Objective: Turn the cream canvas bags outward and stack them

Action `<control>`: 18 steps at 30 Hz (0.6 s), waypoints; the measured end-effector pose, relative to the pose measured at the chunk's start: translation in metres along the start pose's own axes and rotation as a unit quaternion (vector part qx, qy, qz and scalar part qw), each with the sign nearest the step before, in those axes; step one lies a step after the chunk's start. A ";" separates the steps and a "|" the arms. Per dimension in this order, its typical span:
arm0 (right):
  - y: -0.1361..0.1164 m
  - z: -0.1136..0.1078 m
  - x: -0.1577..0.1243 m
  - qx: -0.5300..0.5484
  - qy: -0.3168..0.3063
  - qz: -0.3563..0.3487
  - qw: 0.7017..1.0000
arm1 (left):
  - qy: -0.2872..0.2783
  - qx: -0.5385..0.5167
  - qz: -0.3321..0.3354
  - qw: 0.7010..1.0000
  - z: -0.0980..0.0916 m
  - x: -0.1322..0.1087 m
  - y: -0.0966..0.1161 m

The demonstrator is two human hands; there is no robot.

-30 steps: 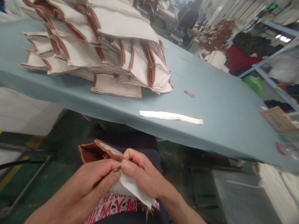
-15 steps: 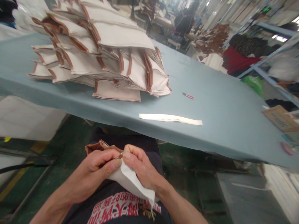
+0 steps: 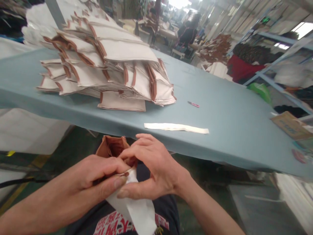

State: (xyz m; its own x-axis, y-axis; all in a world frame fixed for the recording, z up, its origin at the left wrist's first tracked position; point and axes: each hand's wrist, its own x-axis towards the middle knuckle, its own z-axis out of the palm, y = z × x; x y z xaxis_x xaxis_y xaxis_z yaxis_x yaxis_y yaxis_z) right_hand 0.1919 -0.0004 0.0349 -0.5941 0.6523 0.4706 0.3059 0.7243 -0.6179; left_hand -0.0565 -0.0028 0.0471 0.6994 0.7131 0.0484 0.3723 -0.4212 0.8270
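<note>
Right fingers [image 3: 137, 190] spread wider, left fingers [image 3: 111, 185] pinching brown-lined pouch [image 3: 107, 147]

Stack [image 3: 127, 49] on table [image 3: 232, 117], left. Cutter [image 3: 193, 104] right of stack; strip [image 3: 176, 127] before both, also on table. Shelves [image 3: 286, 92] behind, far right. Pouch [image 3: 109, 147] before table.
</note>
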 end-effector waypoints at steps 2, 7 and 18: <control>0.001 -0.004 0.003 -0.038 -0.043 -0.002 0.998 | -0.018 0.002 -0.010 1.000 0.000 -0.007 0.000; -0.003 -0.012 0.003 0.031 -0.128 0.048 0.990 | 0.004 0.025 -0.025 0.999 0.001 -0.017 0.003; 0.006 -0.003 -0.003 0.247 -0.145 0.201 0.937 | 0.116 0.115 0.176 0.971 0.028 -0.019 -0.029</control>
State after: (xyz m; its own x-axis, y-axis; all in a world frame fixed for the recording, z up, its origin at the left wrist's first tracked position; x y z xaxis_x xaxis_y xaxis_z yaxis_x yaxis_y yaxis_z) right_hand 0.1973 0.0025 0.0321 -0.7035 0.7107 -0.0083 0.2090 0.1957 -0.9581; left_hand -0.0634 -0.0193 0.0067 0.6611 0.5979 0.4532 0.2796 -0.7569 0.5907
